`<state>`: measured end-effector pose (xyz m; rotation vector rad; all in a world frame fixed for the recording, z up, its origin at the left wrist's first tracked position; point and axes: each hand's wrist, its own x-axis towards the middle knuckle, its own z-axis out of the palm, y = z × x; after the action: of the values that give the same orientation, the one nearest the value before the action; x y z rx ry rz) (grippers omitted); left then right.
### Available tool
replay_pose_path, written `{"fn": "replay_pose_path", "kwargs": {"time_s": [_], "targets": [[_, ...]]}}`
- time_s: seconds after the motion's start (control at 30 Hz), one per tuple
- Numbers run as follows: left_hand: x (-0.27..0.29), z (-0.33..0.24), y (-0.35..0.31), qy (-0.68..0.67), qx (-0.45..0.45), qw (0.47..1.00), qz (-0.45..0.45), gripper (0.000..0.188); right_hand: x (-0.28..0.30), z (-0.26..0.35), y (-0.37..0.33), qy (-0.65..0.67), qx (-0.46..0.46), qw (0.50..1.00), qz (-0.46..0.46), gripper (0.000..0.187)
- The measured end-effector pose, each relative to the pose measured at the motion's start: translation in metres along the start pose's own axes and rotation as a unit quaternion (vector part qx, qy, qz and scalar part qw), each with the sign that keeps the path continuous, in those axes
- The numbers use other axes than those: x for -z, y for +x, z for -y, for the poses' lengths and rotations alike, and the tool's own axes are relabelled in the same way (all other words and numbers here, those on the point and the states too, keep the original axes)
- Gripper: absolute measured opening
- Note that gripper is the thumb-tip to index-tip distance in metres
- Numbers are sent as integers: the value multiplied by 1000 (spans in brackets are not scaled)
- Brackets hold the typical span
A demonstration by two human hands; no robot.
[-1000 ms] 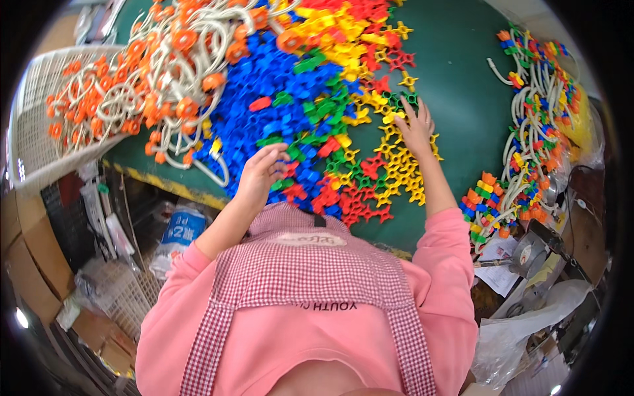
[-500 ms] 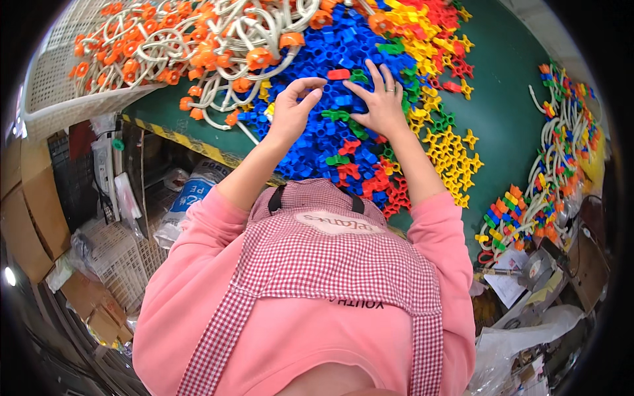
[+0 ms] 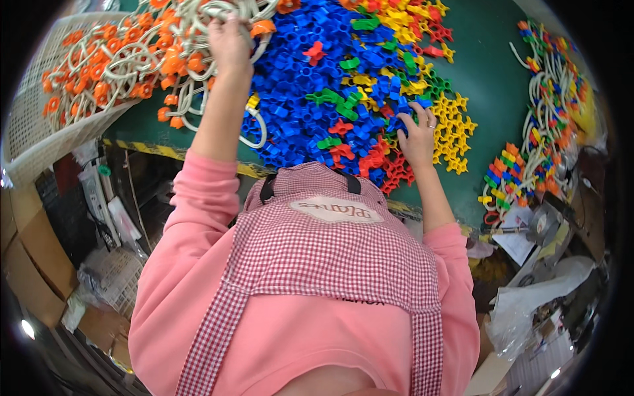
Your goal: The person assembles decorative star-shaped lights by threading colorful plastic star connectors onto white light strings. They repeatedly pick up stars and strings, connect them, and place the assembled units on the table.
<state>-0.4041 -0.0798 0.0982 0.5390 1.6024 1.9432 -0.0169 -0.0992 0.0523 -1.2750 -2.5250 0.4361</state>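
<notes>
My left hand (image 3: pixel 230 46) reaches into a heap of white ropes (image 3: pixel 135 56) with orange plastic end pieces at the far left. Its fingers are closed on a white rope at the top of the heap. My right hand (image 3: pixel 419 140) is at the right side of a large pile of blue plastic pieces (image 3: pixel 290 99). Its curled fingers and thumb are on a blue piece (image 3: pixel 398 107), partly covered by the fingers. Red pieces (image 3: pixel 341 127) and green pieces (image 3: pixel 337 99) lie scattered over the blue ones.
A white plastic basket (image 3: pixel 39 148) holds part of the rope heap. Yellow star-shaped pieces (image 3: pixel 452 125) lie right of my right hand on the green table (image 3: pixel 485 86). Ropes threaded with coloured pieces (image 3: pixel 545 112) lie along the right edge, near red-handled scissors (image 3: pixel 491 218).
My left hand has moved from the blue pile up and left into the ropes. My right hand has moved right and nearer to me, its fingers now curled.
</notes>
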Motion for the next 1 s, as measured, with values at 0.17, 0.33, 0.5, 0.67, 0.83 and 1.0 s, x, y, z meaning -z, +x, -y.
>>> {"fn": "replay_pose_path", "kwargs": {"time_s": [0.17, 0.33, 0.5, 0.67, 0.83, 1.0], "targets": [[-27, -65, -89, 106, 32, 983, 143, 21, -16, -30, -37, 125, -167, 977, -37, 42], [-5, -85, -80, 421, -146, 887, 123, 21, -10, -24, -31, 320, -277, 905, -32, 59], [-31, -157, -94, 432, -386, 808, 107, 21, -17, -37, -42, 275, -291, 916, -10, 65], [-29, -53, -149, 414, -495, 696, 314, 45, -22, -30, -36, 206, -210, 954, -63, 68], [-9, -2, -172, 536, -257, 613, 520, 50, -23, -32, -52, 116, -231, 964, -58, 57], [2, 1, -135, 561, -279, 741, 241, 33, -21, -24, -60, 86, -208, 974, 28, 51]]}}
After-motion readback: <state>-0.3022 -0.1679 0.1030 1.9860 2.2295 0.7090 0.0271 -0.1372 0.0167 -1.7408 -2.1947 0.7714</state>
